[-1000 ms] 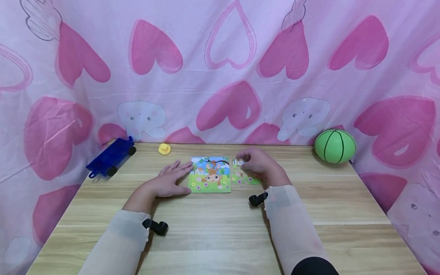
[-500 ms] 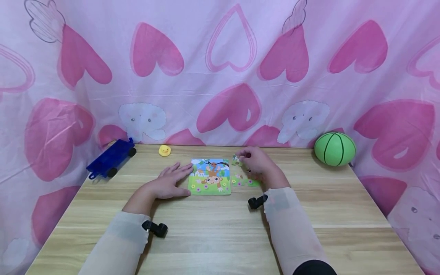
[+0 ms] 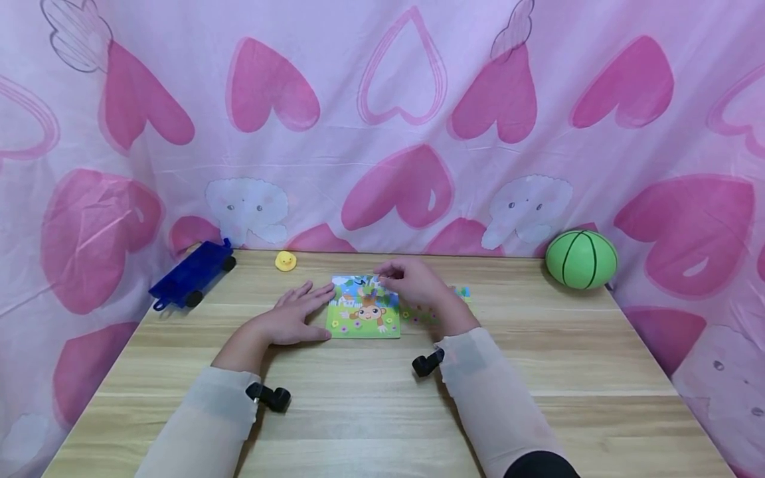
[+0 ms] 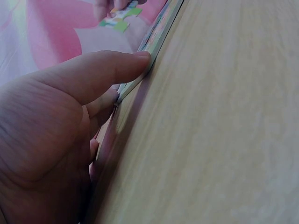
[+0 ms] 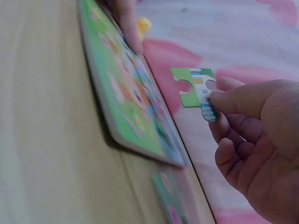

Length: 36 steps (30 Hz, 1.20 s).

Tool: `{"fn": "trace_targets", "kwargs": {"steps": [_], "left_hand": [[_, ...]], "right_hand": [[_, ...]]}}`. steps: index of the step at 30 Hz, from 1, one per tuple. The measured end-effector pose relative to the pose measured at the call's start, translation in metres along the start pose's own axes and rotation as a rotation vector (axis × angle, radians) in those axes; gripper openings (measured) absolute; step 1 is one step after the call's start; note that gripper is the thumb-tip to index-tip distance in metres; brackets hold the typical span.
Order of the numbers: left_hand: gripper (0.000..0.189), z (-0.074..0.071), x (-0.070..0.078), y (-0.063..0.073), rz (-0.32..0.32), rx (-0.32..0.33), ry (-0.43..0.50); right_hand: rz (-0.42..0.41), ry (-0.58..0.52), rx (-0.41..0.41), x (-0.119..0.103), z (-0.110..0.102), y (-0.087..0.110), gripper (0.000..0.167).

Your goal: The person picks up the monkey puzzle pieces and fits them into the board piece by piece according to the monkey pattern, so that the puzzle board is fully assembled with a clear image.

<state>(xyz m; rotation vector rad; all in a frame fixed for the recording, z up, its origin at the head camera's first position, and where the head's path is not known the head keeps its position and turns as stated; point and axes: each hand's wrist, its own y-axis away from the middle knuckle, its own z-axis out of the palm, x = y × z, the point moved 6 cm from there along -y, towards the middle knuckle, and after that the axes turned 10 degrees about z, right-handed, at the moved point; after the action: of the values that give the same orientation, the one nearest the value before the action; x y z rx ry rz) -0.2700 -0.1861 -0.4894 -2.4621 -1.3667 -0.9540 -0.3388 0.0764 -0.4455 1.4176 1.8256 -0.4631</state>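
While resting the left hand (image 3: 293,314) with fingers extended and spread at the 9 o'clock edge of the puzzle board (image 3: 361,323), pinching a jigsaw piece (image 5: 197,93) in the right hand (image 3: 412,285). Clamping that piece between thumb and forefinger; curling the remaining fingers loosely towards the palm. Holding the piece apart from the board, with the right hand reaching across the board's corner at 1 o'clock. Showing on the piece, in the right wrist view, green ground and a printed white building, with notches at 9 and 3 o'clock and a rounded tab at 6 o'clock. Touching the board's near corner, at 8 o'clock, with the left thumb (image 4: 117,67).

Finding the board lying flat on the wooden bench (image 3: 358,411), displaying a printed monkey, flowers and blue sky. Noting further pieces (image 3: 423,316) on the bench just beside the board at 3 o'clock, partly concealed by the right hand and wrist; being unable to count them.

Recording a yellow duck (image 3: 285,261) at 10 o'clock, a blue toy cart (image 3: 192,273) farther out between 9 and 10 o'clock, and a green ball (image 3: 582,259) well apart between 2 and 3 o'clock. Observing pink heart-patterned cloth (image 3: 335,79) hanging beyond the bench at 12 o'clock. Wearing pale sleeves (image 3: 197,418) on both arms.
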Motion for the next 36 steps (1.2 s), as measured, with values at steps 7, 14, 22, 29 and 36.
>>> {"fn": "trace_targets", "kwargs": {"steps": [7,14,22,29,36], "left_hand": [[0.096,-0.001,-0.001,0.001,0.007,0.001,-0.003],[0.097,-0.001,-0.002,0.002,0.012,0.005,-0.005],[0.096,-0.001,-0.001,0.002,0.012,0.012,-0.004],[0.096,-0.002,0.0,0.001,0.01,0.011,0.007],[0.096,-0.003,0.002,0.001,0.009,0.01,0.007]], "right_hand": [[-0.018,0.022,-0.057,-0.016,0.026,-0.005,0.025],[-0.053,0.065,-0.096,-0.037,0.046,-0.008,0.024],[-0.006,0.081,-0.149,-0.04,0.067,-0.014,0.028],[-0.02,0.171,-0.171,-0.032,0.074,-0.015,0.046],[-0.079,0.235,-0.191,-0.028,0.078,-0.017,0.049]]}}
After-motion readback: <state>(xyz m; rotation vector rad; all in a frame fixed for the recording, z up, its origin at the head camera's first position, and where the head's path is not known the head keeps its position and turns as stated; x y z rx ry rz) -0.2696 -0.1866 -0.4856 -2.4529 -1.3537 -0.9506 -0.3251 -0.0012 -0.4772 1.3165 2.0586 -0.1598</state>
